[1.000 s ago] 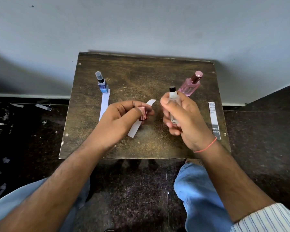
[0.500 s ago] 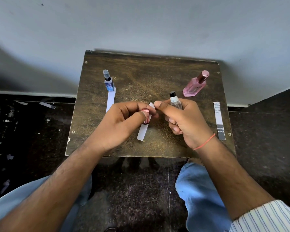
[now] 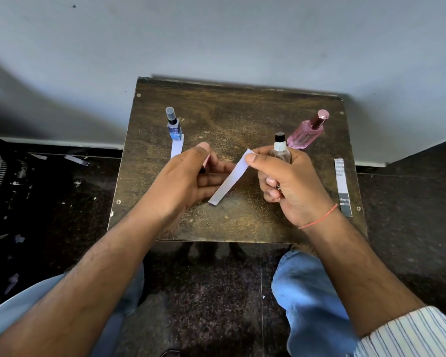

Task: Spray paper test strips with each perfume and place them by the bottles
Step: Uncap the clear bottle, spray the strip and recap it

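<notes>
The clear bottle (image 3: 281, 153), uncapped with a black spray nozzle on top, stands upright in the right hand (image 3: 291, 186), whose fingers curl round its glass body; how full it is cannot be told. The same hand's thumb and forefinger pinch the top end of a plain white strip (image 3: 229, 180), which slants down over the middle of the table (image 3: 242, 112). The left hand (image 3: 186, 181) has its fingers relaxed and apart, with a small pink cap (image 3: 206, 162) pinched under the thumb.

0.5 s ago the left hand held the strip together with the cap; now the right hand has it and the left fingers have spread.

A slim blue bottle (image 3: 173, 124) with a clear cap stands near the far left corner, a white strip (image 3: 177, 148) lying flat just in front of it. A faceted pink bottle (image 3: 307, 132) with a metallic rose cap stands near the far right corner. A printed strip (image 3: 342, 186) lies along the right edge. The wood is dark, worn and scuffed.
</notes>
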Demonstrator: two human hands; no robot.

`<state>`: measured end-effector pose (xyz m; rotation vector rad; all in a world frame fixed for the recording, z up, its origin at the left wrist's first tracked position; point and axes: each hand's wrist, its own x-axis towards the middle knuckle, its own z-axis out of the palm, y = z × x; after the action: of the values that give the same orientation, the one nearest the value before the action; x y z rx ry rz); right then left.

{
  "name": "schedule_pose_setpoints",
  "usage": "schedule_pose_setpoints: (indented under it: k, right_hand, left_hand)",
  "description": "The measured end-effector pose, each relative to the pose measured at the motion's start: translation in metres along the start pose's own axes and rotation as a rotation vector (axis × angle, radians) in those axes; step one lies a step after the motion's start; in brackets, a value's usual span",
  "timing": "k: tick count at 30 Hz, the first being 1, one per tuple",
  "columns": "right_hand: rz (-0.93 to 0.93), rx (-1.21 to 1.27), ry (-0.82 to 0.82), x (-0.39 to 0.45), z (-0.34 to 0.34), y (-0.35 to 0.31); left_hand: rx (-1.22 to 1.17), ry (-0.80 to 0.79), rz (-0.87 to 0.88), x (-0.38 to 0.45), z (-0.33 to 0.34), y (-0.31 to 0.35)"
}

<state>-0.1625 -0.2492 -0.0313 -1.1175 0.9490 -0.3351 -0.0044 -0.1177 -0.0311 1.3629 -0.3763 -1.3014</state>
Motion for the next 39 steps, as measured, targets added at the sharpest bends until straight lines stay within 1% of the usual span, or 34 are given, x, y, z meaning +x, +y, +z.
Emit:
schedule_pose_setpoints:
  k: [3,7,10,13,15,18,20,23,26,29,31,36,39]
  right_hand:
    - [0.004,-0.014,-0.038,-0.001,0.001,-0.001]
    - [0.005,-0.029,-0.044,0.0,0.002,-0.002]
    - [-0.002,-0.051,-0.033,-0.001,0.001,-0.002]
    - [-0.008,-0.05,-0.034,-0.002,-0.001,-0.002]
    - [0.029,0.063,-0.115,-0.002,-0.003,-0.004]
    - [0.158,0.389,-0.291,-0.003,-0.01,-0.009]
    - [0.219,0.53,-0.378,-0.002,-0.017,-0.01]
    - [0.254,0.652,-0.519,0.0,-0.021,-0.009]
    - [0.247,0.683,-0.574,0.001,-0.022,-0.009]
    - [0.226,0.654,-0.519,-0.001,-0.02,-0.011]
    - [0.185,0.56,-0.404,-0.002,-0.017,-0.012]
    - [-0.019,0.06,-0.042,-0.005,-0.001,-0.009]
    - [-0.186,-0.238,0.103,-0.005,0.004,-0.003]
  left_hand:
    - [0.073,-0.012,-0.026,-0.002,0.001,-0.001]
    - [0.22,-0.091,-0.056,-0.004,0.003,-0.001]
    - [0.248,-0.147,-0.064,-0.008,0.008,0.003]
    - [0.314,-0.181,0.033,-0.009,0.01,0.002]
    - [0.308,-0.165,0.072,-0.008,0.01,0.0]
    - [0.248,-0.089,0.102,-0.006,0.01,0.001]
    - [0.217,-0.063,0.128,-0.006,0.01,0.003]
    - [0.212,-0.027,0.157,-0.006,0.011,0.004]
    - [0.199,0.006,0.171,-0.004,0.011,0.002]
    - [0.219,0.013,0.194,-0.003,0.011,0.001]
    - [0.267,0.006,0.221,-0.003,0.01,-0.001]
    - [0.453,-0.019,0.325,-0.001,0.009,-0.007]
    - [0.509,-0.035,0.35,0.001,0.009,-0.01]
